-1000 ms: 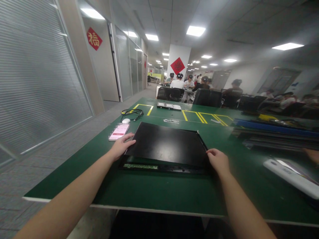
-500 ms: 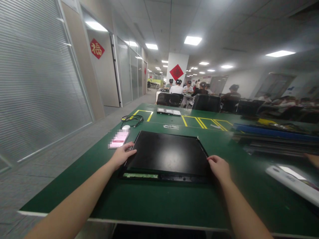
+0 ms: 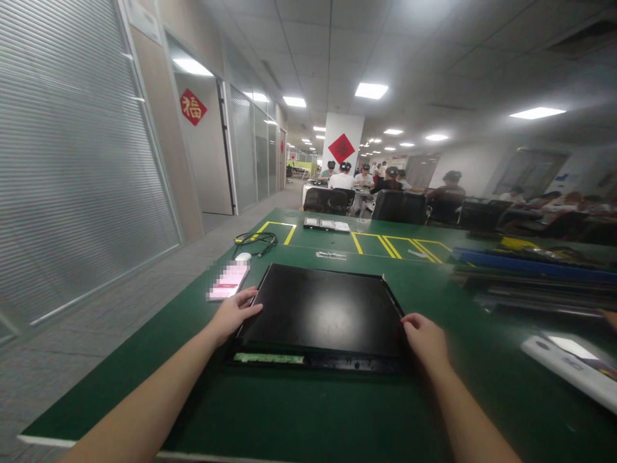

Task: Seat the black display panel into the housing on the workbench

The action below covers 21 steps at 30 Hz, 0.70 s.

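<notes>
Office worktable: a broad matt-green tabletop (image 3: 308, 411) under ceiling lights.
Black panel: my glossy black rectangular panel (image 3: 322, 308) lies flat over a shallow black frame (image 3: 357, 364), squarely between my hands.
Handling: I judge it stiff and light for its width, slick on its face and easily cracked or smudged; best taken by the two opposite side edges, evenly, without bending it.
Left fingers: my left hand (image 3: 234, 315) is at the left edge, thumb spread from the other fingers and resting over the panel's margin.
Right fingers: my right hand (image 3: 427, 341) has thumb and forefinger together, pinching the right edge; I can't tell whether the frame is caught too.
Near edge: a narrow green circuit-board strip (image 3: 268, 358) shows in the frame, on my side of the panel.
Beyond my left hand: a pink-screened phone (image 3: 229, 283), a rounded white mouse (image 3: 243, 257) and a coiled black cable (image 3: 255, 243).
</notes>
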Each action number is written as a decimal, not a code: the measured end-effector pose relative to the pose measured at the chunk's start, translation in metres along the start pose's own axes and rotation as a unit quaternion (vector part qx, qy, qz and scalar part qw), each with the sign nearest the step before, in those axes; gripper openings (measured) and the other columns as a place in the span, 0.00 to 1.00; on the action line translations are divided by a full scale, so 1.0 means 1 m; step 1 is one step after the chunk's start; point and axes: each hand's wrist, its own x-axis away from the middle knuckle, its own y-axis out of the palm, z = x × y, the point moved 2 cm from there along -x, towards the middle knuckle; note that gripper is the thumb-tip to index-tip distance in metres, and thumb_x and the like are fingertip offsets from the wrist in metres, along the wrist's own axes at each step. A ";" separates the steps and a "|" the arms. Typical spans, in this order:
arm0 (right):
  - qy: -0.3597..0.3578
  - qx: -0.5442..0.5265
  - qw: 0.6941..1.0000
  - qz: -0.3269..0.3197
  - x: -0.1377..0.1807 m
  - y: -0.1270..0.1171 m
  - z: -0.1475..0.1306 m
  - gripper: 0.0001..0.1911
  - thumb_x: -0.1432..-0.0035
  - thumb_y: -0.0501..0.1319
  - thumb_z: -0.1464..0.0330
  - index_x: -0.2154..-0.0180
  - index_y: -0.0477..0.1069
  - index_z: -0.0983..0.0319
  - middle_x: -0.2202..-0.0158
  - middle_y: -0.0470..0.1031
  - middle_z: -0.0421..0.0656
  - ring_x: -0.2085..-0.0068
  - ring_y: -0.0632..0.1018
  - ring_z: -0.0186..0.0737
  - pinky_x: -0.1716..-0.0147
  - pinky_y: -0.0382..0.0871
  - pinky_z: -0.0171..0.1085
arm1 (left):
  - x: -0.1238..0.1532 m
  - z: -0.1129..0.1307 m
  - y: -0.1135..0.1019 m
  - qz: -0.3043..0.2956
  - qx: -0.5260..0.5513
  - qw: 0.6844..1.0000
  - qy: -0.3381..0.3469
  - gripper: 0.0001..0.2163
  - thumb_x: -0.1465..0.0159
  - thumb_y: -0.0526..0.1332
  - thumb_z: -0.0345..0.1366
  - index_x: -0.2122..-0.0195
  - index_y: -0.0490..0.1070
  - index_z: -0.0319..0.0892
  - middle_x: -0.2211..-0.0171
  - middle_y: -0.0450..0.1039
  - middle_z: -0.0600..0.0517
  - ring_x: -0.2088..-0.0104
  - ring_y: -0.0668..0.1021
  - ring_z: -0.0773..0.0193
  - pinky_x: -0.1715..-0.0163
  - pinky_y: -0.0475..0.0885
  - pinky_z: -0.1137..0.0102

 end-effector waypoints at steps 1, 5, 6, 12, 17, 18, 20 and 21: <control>0.000 0.006 1.000 -0.002 0.000 0.000 -0.001 0.14 0.46 0.54 0.66 0.66 0.78 0.55 0.69 0.82 0.41 0.66 0.79 0.42 0.69 0.66 0.35 | 0.000 0.000 0.000 -0.002 0.003 1.000 -0.001 0.16 0.33 0.63 0.38 0.45 0.70 0.44 0.44 0.72 0.45 0.52 0.79 0.52 0.55 0.76 0.52; -0.006 0.037 0.999 -0.015 -0.004 -0.002 -0.007 0.13 0.45 0.54 0.66 0.66 0.78 0.55 0.69 0.81 0.42 0.67 0.79 0.42 0.71 0.64 0.35 | -0.001 0.001 0.000 -0.010 0.015 1.000 -0.005 0.16 0.33 0.63 0.38 0.45 0.70 0.43 0.44 0.73 0.45 0.52 0.79 0.52 0.55 0.76 0.52; -0.009 0.046 0.999 -0.019 -0.006 -0.002 -0.008 0.13 0.45 0.54 0.66 0.67 0.78 0.55 0.69 0.81 0.42 0.67 0.79 0.42 0.72 0.64 0.35 | -0.001 0.001 0.000 -0.010 0.016 1.000 -0.006 0.16 0.33 0.63 0.38 0.45 0.70 0.43 0.44 0.72 0.45 0.52 0.79 0.52 0.55 0.76 0.52; -0.033 0.095 0.994 -0.051 -0.020 -0.002 -0.019 0.10 0.48 0.57 0.69 0.72 0.78 0.56 0.69 0.81 0.45 0.66 0.79 0.44 0.72 0.62 0.36 | -0.007 -0.002 -0.001 -0.005 0.014 1.000 -0.013 0.16 0.33 0.63 0.38 0.45 0.70 0.44 0.44 0.72 0.45 0.51 0.78 0.52 0.54 0.76 0.52; -0.039 0.118 0.990 -0.073 -0.041 -0.002 -0.030 0.10 0.50 0.57 0.70 0.73 0.78 0.56 0.70 0.81 0.46 0.67 0.79 0.45 0.72 0.61 0.37 | -0.010 -0.005 -0.003 0.014 0.019 0.999 -0.022 0.14 0.35 0.65 0.36 0.49 0.73 0.43 0.40 0.71 0.45 0.45 0.75 0.49 0.47 0.71 0.48; -0.038 0.119 0.989 -0.076 -0.045 -0.002 -0.032 0.10 0.50 0.57 0.70 0.73 0.78 0.56 0.70 0.81 0.46 0.67 0.79 0.45 0.72 0.61 0.37 | -0.011 -0.006 -0.003 0.022 0.023 0.999 -0.024 0.15 0.40 0.69 0.36 0.52 0.75 0.42 0.38 0.70 0.44 0.42 0.74 0.47 0.44 0.69 0.47; -0.035 0.120 0.989 -0.078 -0.052 0.000 -0.035 0.11 0.48 0.57 0.69 0.73 0.78 0.56 0.70 0.81 0.47 0.67 0.80 0.46 0.72 0.61 0.37 | -0.014 -0.007 -0.004 0.040 0.029 0.998 -0.030 0.19 0.52 0.75 0.38 0.59 0.79 0.47 0.36 0.69 0.46 0.38 0.71 0.43 0.40 0.67 0.53; -0.034 0.119 0.989 -0.080 -0.055 0.001 -0.035 0.11 0.47 0.56 0.69 0.73 0.78 0.55 0.70 0.81 0.46 0.67 0.80 0.46 0.72 0.62 0.37 | -0.015 -0.007 -0.004 0.051 0.030 0.998 -0.033 0.20 0.56 0.76 0.40 0.61 0.80 0.49 0.36 0.70 0.46 0.38 0.71 0.41 0.41 0.68 0.54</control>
